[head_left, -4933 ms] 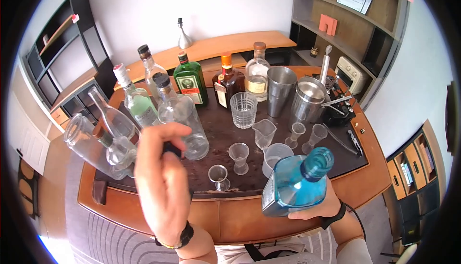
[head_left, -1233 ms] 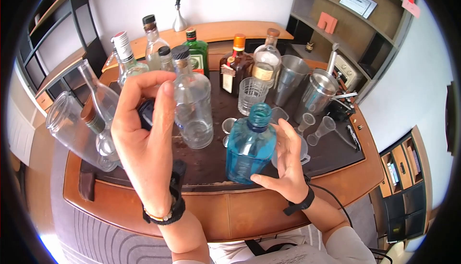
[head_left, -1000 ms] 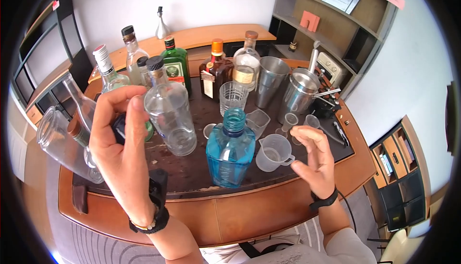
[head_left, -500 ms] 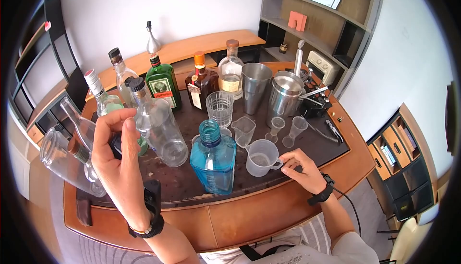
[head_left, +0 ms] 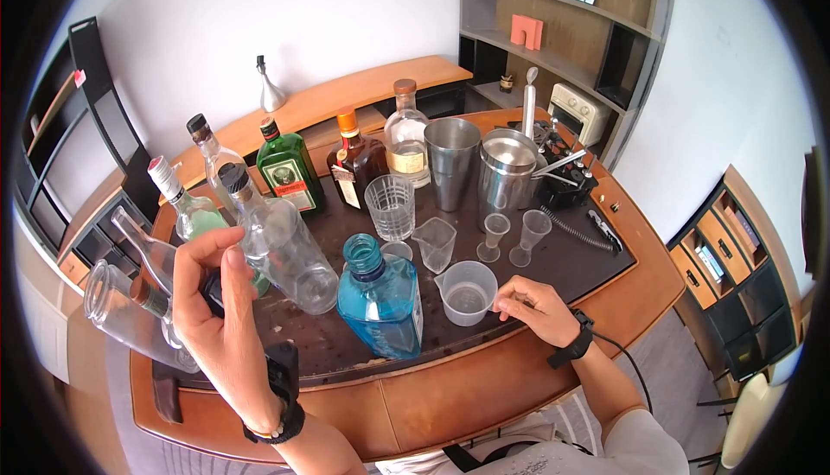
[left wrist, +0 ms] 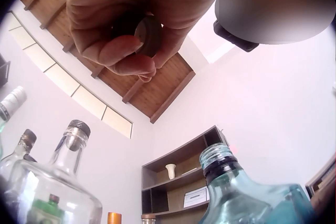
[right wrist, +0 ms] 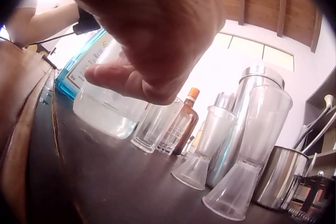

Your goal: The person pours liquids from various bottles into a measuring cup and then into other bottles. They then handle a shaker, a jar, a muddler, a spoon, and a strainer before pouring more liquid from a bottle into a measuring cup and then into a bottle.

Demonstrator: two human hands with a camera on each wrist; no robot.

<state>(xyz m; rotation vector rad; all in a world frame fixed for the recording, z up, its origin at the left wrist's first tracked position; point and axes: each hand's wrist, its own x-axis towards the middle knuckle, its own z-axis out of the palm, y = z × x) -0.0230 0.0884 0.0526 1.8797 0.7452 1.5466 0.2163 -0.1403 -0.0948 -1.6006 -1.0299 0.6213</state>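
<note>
My left hand [head_left: 222,330] is raised over the left part of the desk, fingers curled round a dark round bottle cap [left wrist: 149,36]. To its right, an uncapped blue glass bottle [head_left: 378,309] stands upright near the front edge, touched by neither hand. A clear plastic measuring cup [head_left: 468,292] stands beside the bottle on the dark mat. My right hand [head_left: 540,311] pinches the cup's handle between thumb and fingers, which hide it. In the right wrist view, cloudy plastic of the cup [right wrist: 107,109] shows beneath the curled fingers, upright on the mat.
Behind the cup stand a small beaker [head_left: 435,244], two plastic jiggers [head_left: 494,238] and a ribbed tumbler [head_left: 391,207]. Steel shakers [head_left: 451,164] are at the back right. A tall clear bottle [head_left: 294,259], a green bottle [head_left: 290,171] and several others fill the left and back.
The blue bottle was in my right hand, then was set down on the mat and released. My right hand moved right to the measuring cup's handle. My left hand kept the cap.
</note>
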